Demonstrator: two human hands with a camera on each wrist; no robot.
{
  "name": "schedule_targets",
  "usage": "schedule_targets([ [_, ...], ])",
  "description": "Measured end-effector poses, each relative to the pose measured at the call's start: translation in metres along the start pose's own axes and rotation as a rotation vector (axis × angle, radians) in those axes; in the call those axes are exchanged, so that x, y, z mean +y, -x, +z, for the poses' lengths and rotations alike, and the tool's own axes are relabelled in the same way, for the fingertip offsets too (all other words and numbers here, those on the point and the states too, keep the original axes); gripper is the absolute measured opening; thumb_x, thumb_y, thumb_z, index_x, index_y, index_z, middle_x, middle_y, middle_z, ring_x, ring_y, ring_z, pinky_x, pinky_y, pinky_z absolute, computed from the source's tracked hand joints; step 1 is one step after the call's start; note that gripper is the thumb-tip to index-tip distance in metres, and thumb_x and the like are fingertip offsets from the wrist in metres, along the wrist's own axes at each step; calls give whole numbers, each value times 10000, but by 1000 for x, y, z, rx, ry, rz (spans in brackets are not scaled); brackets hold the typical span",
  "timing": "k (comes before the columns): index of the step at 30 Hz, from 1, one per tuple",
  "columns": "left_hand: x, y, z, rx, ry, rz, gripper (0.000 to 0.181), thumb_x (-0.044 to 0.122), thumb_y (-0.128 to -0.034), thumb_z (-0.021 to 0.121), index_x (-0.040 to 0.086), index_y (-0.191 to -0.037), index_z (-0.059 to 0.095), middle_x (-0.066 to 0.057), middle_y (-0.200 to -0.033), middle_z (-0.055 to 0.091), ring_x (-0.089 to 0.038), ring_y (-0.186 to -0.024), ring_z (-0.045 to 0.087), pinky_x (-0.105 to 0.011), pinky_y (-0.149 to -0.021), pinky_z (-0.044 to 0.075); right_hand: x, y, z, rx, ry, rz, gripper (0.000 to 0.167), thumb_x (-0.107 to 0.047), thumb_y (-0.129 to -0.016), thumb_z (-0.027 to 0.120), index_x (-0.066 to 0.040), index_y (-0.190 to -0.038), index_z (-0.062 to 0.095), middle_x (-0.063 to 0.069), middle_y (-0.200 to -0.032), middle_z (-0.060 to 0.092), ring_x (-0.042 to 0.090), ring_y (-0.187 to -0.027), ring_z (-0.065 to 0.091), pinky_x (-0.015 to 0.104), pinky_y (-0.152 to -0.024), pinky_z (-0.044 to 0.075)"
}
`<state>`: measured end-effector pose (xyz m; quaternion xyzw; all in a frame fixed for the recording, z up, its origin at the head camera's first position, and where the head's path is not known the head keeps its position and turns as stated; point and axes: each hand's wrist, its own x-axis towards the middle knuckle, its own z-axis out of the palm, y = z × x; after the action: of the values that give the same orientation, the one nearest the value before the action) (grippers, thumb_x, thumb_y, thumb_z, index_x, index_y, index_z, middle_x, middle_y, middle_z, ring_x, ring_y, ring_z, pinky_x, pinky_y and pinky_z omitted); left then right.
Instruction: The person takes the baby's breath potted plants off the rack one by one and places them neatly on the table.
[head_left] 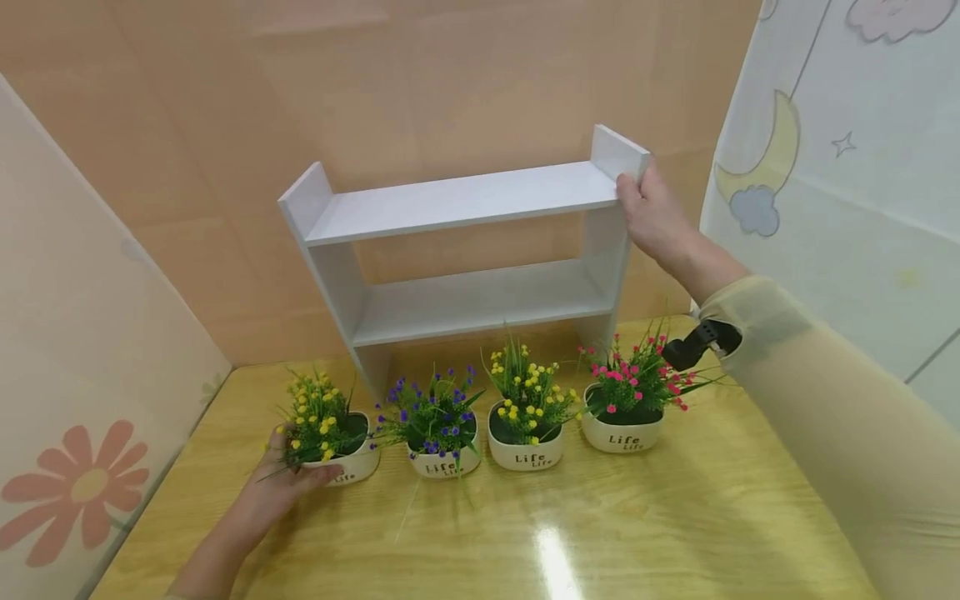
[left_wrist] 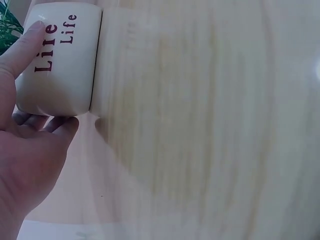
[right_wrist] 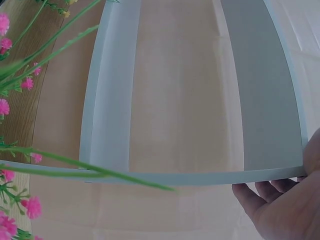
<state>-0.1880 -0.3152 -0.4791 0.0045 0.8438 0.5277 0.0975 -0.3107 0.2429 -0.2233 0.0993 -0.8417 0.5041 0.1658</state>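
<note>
A white two-tier shelf [head_left: 480, 196] stands at the back of the table. My right hand [head_left: 656, 212] grips the upper end of its right side panel, thumb in front; in the right wrist view the fingers [right_wrist: 247, 200] lie against the panel's outer face. My left hand [head_left: 277, 492] holds the leftmost potted plant, an artificial one with yellow flowers [head_left: 315, 417]. Its thumb lies on the front of the white pot [left_wrist: 65, 85], beside the printed "Life", and the other fingers are at its side, partly hidden.
Right of the held pot, a purple-flowered plant [head_left: 442, 412], another yellow-flowered plant [head_left: 525, 400] and a pink-flowered plant [head_left: 630, 383] stand in a row before the shelf. They are on a wood-grain table [head_left: 480, 533]. An orange-tan backdrop [head_left: 465, 83] rises behind.
</note>
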Motion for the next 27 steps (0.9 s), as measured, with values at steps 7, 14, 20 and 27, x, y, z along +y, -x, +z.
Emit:
schedule_targets([
  [7, 4, -1, 2, -2, 2, 18, 1244, 246, -1013, 844, 17, -1709, -162, -400, -1738, 178, -582, -1601, 192, -614, -1253, 269, 1, 2, 1, 7, -15, 4, 646, -412, -1199, 327, -93, -1738, 169, 216, -1678, 392, 338, -1411, 445, 531, -1209, 360],
  [14, 10, 10, 4, 30, -89, -60, 1238, 361, -1025, 827, -9, -1712, -134, -430, -1739, 92, -614, -1594, 153, -641, -1260, 278, 3, 12, -1, -8, -24, -17, 675, -457, -1193, 384, -128, -1752, 200, 182, -1703, 379, 317, -1503, 413, 521, -1275, 315],
  [20, 18, 31, 8, 87, -306, -108, 1214, 594, -1025, 744, -111, -1695, 17, -444, -1724, 111, -648, -1557, 220, -698, -1229, 313, 5, 31, -6, -29, 71, -120, 664, -393, -1200, 415, -199, -1783, 163, 106, -1791, 296, 330, -1653, 262, 598, -1313, 225],
  [27, 25, 57, 25, 122, -601, -51, 961, 556, -1121, 602, -200, -1606, 261, -476, -1626, 328, -666, -1462, 390, -756, -1120, 417, 5, 77, -7, 5, 406, -135, 758, -495, -1184, 423, -174, -1790, 99, 139, -1833, 160, 424, -1676, 133, 699, -1299, 134],
])
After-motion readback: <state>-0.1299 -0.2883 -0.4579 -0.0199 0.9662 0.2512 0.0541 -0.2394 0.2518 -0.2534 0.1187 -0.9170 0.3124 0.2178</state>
